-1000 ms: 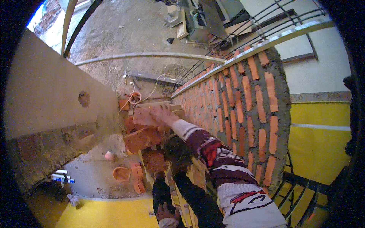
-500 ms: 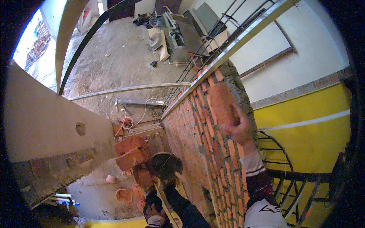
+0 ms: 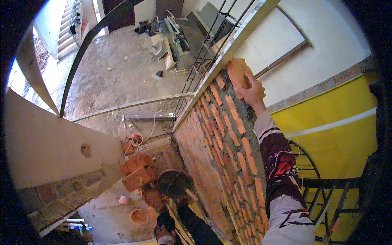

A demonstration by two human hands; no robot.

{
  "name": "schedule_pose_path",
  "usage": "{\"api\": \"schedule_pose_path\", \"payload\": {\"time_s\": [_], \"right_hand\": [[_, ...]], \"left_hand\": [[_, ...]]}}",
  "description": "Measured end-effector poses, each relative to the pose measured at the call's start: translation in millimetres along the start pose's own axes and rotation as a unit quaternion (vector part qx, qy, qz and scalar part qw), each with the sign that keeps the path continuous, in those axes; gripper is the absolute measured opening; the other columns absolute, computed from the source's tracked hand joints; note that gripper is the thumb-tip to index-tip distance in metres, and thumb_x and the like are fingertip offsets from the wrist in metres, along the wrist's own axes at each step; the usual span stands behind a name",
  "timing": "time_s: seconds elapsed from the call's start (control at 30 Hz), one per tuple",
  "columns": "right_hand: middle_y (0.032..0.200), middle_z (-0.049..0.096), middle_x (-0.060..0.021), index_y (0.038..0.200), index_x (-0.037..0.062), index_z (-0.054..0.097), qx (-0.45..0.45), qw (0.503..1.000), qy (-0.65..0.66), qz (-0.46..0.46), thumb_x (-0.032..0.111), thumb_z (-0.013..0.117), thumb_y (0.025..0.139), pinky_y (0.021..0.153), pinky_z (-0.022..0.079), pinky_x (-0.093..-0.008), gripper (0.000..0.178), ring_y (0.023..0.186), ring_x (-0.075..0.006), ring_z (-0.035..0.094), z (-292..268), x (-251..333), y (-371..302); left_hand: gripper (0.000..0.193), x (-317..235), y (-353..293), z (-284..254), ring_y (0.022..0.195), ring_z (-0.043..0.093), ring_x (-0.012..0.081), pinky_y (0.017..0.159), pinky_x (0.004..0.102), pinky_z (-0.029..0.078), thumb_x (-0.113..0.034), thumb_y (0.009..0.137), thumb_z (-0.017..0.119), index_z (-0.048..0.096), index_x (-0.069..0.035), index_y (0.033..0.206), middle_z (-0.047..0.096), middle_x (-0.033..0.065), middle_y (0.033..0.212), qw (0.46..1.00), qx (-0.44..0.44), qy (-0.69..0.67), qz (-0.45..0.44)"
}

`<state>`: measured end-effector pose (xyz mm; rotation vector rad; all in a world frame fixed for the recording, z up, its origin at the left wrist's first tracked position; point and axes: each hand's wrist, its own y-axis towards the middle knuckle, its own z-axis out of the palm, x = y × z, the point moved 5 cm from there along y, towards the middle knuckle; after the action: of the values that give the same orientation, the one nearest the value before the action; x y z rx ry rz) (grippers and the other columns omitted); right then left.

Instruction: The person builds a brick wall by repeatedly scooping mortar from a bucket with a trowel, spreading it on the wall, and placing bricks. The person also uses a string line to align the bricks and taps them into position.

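My right hand (image 3: 252,93) is closed around the near end of an orange brick (image 3: 237,70). The brick is at the far end of the brick wall's top, against the grey mortar and close beside a long metal bar (image 3: 228,53). Below it runs the brick wall (image 3: 232,139), its courses parted by rough grey mortar. My left hand (image 3: 165,231) is low in the picture, by my dark trousers; it is mostly in shadow and its fingers cannot be made out. Nearest to it are a stack of bricks (image 3: 136,177) and a round dark mortar pan (image 3: 175,183).
Steel rebar (image 3: 202,53) stands beside the metal bar. A black curved metal railing (image 3: 314,163) is at the right, before a yellow wall (image 3: 326,130). To the left is a plastered wall (image 3: 61,143). Boards and scrap (image 3: 175,43) lie on the floor far below.
My right hand has moved up and away with the brick, to the wall's far end beside the metal bar. The head view has shifted slightly.
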<state>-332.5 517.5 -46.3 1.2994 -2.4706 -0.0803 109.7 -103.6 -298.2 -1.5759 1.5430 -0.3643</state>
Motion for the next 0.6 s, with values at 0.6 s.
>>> {"api": "schedule_pose_path", "payload": {"time_s": [0.6], "right_hand": [[0.115,0.066,-0.0218,0.136,0.0146,0.053,0.032,0.975,0.111,-0.190,0.038,0.085,0.064,0.093,0.050,-0.0462,0.083,0.106,-0.0405,0.063,28,-8,47]], "left_hand": [[0.080,-4,-25,14,0.140,0.030,0.0453,0.112,0.0627,0.023,-0.050,0.085,0.054,0.035,-0.002,0.146,0.031,0.0290,0.151,0.996,0.032,0.045,-0.076]]}}
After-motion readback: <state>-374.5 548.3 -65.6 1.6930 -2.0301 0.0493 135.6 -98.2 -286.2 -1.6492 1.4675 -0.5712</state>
